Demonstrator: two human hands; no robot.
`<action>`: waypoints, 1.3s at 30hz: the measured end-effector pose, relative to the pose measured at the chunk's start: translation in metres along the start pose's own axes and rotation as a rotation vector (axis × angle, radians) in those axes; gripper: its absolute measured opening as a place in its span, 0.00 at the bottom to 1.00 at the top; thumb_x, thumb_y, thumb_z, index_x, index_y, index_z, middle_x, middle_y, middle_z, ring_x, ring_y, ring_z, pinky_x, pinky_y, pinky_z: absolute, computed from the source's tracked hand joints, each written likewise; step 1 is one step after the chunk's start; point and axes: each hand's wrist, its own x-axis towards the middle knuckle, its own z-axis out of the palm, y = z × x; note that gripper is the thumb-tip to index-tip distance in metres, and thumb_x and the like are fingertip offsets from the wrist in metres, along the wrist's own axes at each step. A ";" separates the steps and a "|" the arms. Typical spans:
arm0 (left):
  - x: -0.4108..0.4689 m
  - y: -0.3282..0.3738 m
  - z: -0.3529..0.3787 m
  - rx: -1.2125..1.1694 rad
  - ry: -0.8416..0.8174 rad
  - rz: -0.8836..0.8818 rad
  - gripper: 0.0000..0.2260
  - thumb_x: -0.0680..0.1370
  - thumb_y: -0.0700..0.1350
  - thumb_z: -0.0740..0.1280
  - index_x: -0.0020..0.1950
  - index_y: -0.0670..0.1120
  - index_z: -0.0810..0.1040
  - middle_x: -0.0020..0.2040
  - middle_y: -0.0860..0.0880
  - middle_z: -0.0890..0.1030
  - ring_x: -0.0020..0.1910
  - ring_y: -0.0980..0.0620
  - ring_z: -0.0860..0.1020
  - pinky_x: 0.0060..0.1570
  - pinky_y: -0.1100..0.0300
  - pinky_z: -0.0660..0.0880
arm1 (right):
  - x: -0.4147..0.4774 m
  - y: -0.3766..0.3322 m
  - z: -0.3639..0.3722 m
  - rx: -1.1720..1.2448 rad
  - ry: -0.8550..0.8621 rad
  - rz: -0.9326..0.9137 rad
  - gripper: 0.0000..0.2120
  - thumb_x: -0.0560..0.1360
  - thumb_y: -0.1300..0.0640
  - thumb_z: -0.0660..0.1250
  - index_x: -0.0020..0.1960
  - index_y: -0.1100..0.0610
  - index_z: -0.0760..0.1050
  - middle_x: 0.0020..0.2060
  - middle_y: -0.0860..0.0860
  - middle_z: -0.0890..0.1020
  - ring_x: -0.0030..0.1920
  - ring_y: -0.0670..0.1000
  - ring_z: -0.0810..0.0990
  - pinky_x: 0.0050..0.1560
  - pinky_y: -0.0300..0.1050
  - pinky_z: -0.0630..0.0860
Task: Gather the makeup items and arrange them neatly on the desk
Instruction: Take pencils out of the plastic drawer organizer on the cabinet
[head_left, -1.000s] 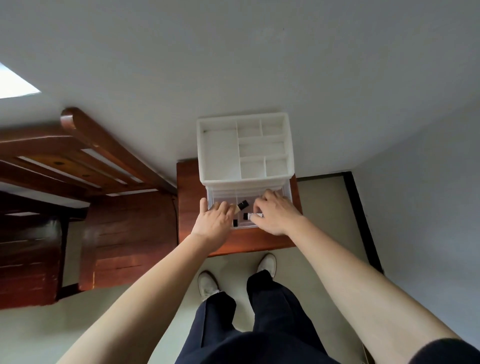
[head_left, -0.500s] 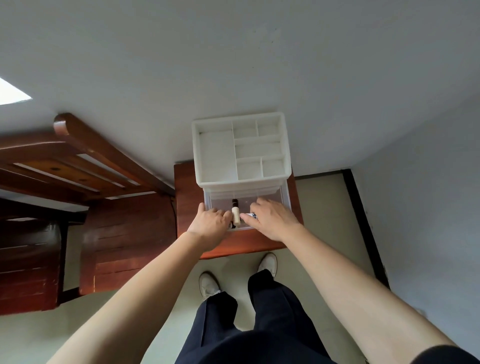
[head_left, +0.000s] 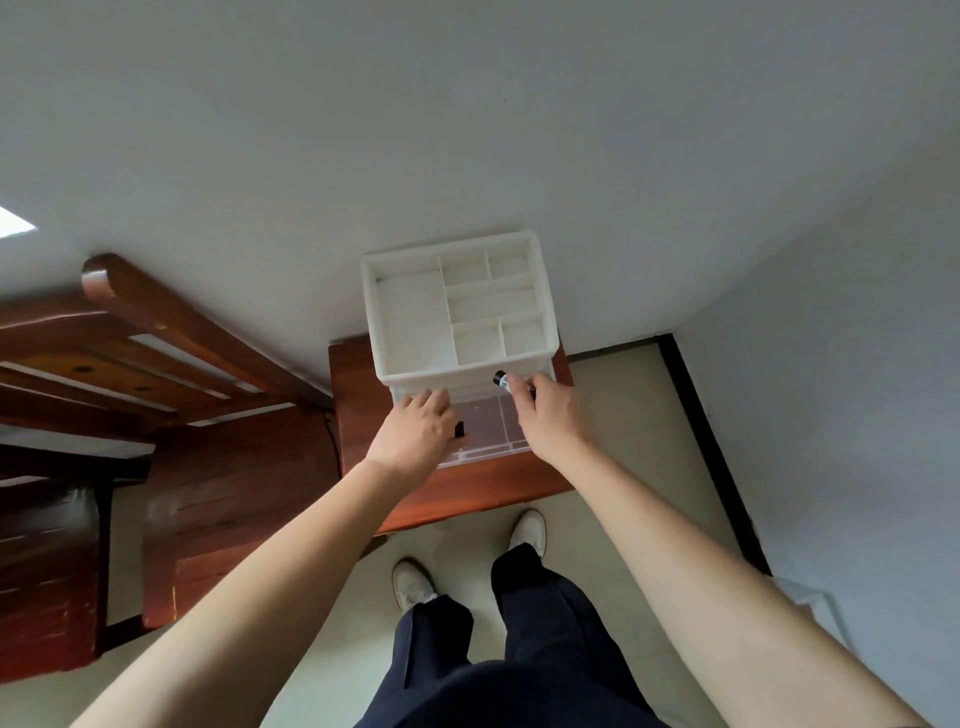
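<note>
right hand (head_left: 550, 415) pinches small black-capped makeup tube (head_left: 502, 379), white label

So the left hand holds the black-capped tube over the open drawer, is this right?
No, the right hand holds the black-capped tube over the open drawer; the left hand reaches into the drawer. The head view shows it.

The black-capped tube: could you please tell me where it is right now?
In the head view, the right hand pinches the black-capped tube above the right end of the open clear drawer, close to the front edge of the white organizer.
</note>
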 end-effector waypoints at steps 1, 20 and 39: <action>0.005 -0.001 -0.002 0.021 -0.070 0.017 0.10 0.80 0.44 0.62 0.60 0.43 0.76 0.59 0.45 0.72 0.58 0.44 0.71 0.54 0.52 0.68 | -0.002 0.003 0.001 0.121 0.004 0.068 0.33 0.75 0.26 0.44 0.47 0.51 0.74 0.34 0.49 0.79 0.35 0.52 0.82 0.38 0.53 0.81; 0.017 -0.013 0.002 0.218 -0.370 0.220 0.15 0.78 0.37 0.60 0.62 0.51 0.75 0.62 0.49 0.74 0.60 0.44 0.69 0.55 0.49 0.72 | -0.048 0.012 0.008 0.690 -0.105 0.501 0.24 0.81 0.36 0.51 0.46 0.54 0.73 0.37 0.55 0.86 0.25 0.52 0.79 0.22 0.39 0.67; -0.038 0.009 -0.025 -1.807 0.192 -0.679 0.10 0.78 0.49 0.70 0.55 0.45 0.80 0.44 0.49 0.80 0.38 0.54 0.79 0.38 0.62 0.76 | -0.033 0.003 0.014 0.961 0.007 0.597 0.26 0.80 0.34 0.52 0.47 0.57 0.72 0.39 0.58 0.83 0.28 0.53 0.82 0.23 0.40 0.67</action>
